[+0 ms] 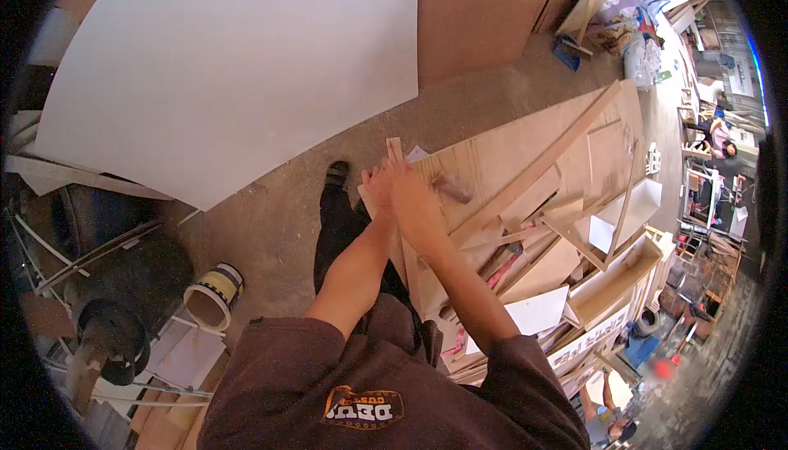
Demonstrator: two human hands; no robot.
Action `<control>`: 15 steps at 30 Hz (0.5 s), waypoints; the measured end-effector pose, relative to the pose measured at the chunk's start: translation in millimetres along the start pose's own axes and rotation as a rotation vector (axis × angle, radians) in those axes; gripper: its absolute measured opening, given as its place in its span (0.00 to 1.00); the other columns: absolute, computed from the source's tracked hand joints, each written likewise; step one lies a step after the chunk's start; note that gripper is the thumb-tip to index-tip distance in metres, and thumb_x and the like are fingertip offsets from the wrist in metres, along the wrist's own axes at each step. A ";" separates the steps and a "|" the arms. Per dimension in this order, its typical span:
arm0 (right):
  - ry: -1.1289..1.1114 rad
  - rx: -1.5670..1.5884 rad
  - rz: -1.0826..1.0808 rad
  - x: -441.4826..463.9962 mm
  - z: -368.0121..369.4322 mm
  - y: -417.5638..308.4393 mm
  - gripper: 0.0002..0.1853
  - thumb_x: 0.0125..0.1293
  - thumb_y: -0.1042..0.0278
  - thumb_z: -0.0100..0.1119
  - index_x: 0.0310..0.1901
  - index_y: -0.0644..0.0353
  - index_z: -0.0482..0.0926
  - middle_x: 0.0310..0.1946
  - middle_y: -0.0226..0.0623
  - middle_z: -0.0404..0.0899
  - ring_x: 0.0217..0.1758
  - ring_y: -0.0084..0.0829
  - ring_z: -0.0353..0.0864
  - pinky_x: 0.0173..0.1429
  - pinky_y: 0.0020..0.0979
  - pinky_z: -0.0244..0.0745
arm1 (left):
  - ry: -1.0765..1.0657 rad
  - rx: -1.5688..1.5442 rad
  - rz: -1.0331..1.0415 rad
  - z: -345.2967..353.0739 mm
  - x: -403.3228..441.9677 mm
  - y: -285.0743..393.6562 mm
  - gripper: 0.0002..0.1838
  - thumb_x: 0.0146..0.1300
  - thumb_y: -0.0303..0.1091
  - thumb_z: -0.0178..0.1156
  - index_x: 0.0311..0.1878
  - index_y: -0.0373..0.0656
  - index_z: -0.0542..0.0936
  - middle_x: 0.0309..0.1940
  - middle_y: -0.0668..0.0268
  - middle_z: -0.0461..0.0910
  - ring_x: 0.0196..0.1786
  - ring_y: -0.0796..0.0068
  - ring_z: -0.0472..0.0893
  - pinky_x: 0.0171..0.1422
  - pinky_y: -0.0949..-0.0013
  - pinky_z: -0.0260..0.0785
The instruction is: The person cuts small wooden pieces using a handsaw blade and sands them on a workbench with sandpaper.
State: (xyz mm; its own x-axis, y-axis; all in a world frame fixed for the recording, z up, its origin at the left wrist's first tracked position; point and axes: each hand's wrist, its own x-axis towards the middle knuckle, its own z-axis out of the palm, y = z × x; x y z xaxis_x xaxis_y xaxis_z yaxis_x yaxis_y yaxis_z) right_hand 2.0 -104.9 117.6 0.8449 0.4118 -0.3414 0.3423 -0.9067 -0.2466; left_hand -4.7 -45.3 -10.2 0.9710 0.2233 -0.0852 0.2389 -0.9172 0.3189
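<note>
My left hand (pixel 377 182) and my right hand (pixel 402 176) meet at the near left corner of a plywood-topped workbench (pixel 460 155). Both have their fingers closed around a short pale wooden strip (pixel 394 146), whose end sticks out beyond them. The right hand partly covers the left, and most of the strip is hidden under them. Right of my hands, a brown cylindrical object (pixel 453 188) lies on the plywood, too blurred to name. A small white piece (pixel 417 154) shows just behind my right hand.
A long wooden batten (pixel 542 159) crosses the bench, with offcuts and an open wooden box (pixel 616 279) on the right. A large white panel (pixel 246 56) stands ahead on the left. A bucket (pixel 213 298) sits on the floor to the left. Other people are far right.
</note>
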 end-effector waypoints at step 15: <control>-0.081 -0.116 -0.105 17.1 -20.0 -1.9 0.19 0.65 0.70 0.54 0.58 0.60 0.73 0.41 0.46 0.85 0.41 0.43 0.87 0.39 0.41 0.84 | 0.022 -0.091 -0.087 20.7 -3.5 -3.7 0.18 0.69 0.47 0.51 0.37 0.41 0.78 0.32 0.57 0.84 0.41 0.62 0.82 0.56 0.59 0.61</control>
State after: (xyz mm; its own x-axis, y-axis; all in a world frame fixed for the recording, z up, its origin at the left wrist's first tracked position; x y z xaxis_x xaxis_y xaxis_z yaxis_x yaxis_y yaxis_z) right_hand 24.0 -97.9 130.3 0.7678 0.5069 -0.3919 0.4761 -0.8607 -0.1804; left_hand -9.1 -49.6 -30.6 0.9463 0.3087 -0.0955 0.3207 -0.8605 0.3958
